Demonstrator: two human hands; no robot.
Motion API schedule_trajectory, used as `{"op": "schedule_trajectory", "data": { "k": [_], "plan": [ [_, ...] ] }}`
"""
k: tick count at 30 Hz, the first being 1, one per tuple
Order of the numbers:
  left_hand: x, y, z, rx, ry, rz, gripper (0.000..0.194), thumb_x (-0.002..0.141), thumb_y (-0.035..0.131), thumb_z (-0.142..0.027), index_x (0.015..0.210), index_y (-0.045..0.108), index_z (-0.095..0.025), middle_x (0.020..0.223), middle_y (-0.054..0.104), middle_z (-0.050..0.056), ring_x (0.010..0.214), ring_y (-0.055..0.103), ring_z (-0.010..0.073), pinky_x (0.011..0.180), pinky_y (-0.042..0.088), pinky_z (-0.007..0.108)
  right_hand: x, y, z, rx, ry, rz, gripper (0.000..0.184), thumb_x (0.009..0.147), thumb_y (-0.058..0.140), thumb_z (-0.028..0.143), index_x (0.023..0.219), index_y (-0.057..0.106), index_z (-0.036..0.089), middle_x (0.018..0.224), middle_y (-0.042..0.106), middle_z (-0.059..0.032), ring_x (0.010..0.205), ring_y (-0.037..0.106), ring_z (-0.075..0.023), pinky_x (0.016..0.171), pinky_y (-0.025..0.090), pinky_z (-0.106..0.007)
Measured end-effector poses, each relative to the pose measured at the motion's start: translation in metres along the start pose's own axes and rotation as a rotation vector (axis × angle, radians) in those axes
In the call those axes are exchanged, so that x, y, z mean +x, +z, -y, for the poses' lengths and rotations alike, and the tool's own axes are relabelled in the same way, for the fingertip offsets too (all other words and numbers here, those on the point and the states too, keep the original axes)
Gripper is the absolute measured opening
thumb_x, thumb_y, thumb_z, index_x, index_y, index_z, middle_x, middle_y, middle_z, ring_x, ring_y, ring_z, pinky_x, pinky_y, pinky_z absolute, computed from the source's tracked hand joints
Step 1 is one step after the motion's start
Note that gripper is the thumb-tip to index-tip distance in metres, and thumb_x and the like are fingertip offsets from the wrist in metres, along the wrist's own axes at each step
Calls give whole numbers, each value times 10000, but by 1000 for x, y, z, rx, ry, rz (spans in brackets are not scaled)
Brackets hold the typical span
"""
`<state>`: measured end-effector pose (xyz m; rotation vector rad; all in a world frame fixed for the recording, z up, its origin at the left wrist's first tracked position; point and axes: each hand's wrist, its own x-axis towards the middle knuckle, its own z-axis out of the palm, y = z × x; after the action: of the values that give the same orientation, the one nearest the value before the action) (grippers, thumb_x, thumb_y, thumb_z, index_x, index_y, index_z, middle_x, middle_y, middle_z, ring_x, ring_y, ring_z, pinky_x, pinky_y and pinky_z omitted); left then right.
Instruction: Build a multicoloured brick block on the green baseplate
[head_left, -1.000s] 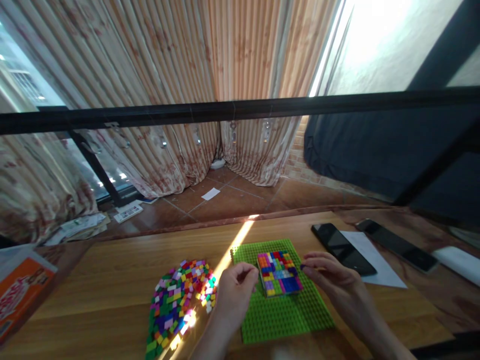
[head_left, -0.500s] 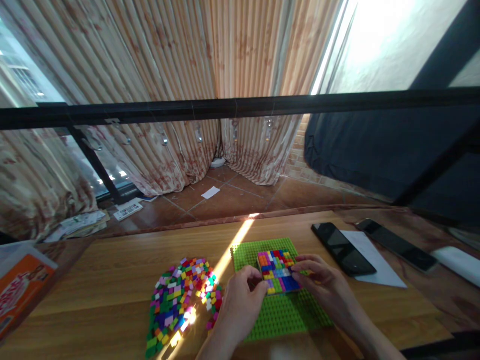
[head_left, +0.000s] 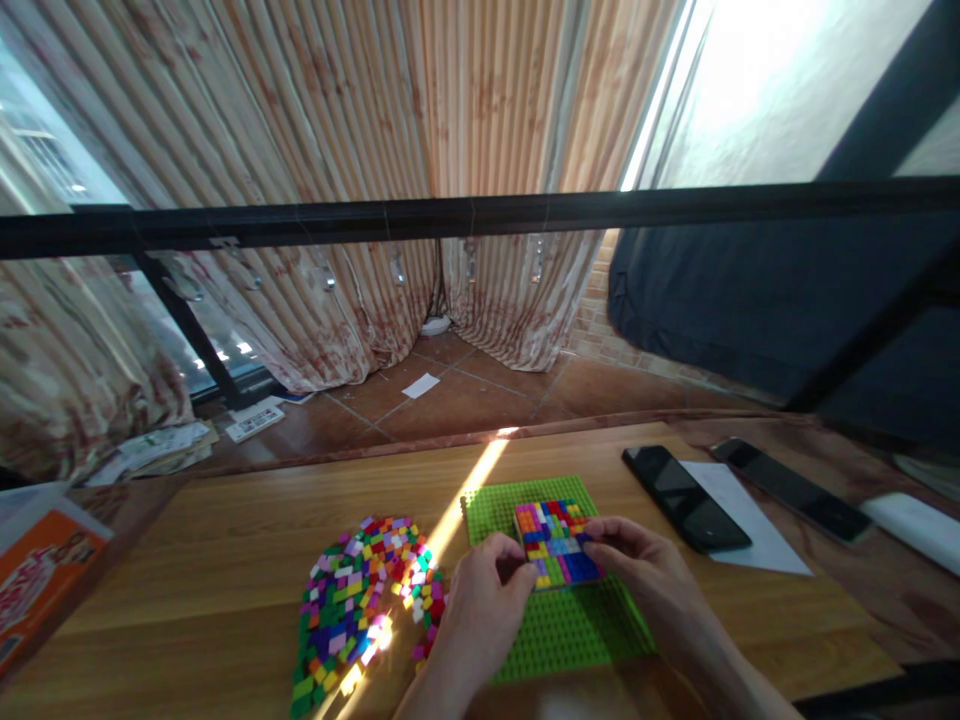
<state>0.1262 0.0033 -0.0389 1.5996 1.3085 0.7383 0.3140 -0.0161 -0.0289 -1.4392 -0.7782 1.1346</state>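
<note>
A low rectangular block of multicoloured building bricks (head_left: 553,542) rests on the green studded baseplate (head_left: 570,635). At the block's left edge is my left hand (head_left: 487,600), thumb and forefinger bent together against its lower left side. My right hand (head_left: 646,568) grips the opposite edge, with its fingertips and thumb drawn close together at the right side. Whether a loose brick sits between the fingers of either hand cannot be made out. Left of the baseplate, a pile of loose small bricks (head_left: 349,595) in many colours is spread out, partly covered by my left forearm.
A black phone (head_left: 686,498) lies on the wooden table (head_left: 225,560), overlapping a white sheet of paper (head_left: 757,525). Another dark phone (head_left: 795,488) is farther right, near a white object (head_left: 915,530). An orange-labelled container (head_left: 45,575) stands at the left. A sunlight strip crosses the table.
My right hand's fingers have drawn in and shifted slightly down along the block's right edge. My left hand, the block and the baseplate look nearly unmoved.
</note>
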Motion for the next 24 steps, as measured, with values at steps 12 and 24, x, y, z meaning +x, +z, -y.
{"op": "schedule_trajectory", "data": {
  "k": [12, 24],
  "plan": [
    [-1, 1, 2, -29, 7, -6, 147, 771, 555, -294, 775, 641, -175, 741, 663, 24, 686, 581, 159, 603, 384, 247, -4, 6, 1, 28, -27, -28, 250, 499, 789, 334, 659, 685, 173, 633, 679, -12, 557, 587, -145, 545, 467, -266],
    [-2, -2, -3, 0, 5, 2, 153, 769, 549, -293, 745, 640, -173, 692, 644, 12, 657, 565, 155, 586, 368, 248, 1, -13, 3, 72, -11, 3, 323, 559, 795, 364, 798, 713, 164, 757, 711, -44, 661, 632, -172, 614, 507, -291]
  ]
}}
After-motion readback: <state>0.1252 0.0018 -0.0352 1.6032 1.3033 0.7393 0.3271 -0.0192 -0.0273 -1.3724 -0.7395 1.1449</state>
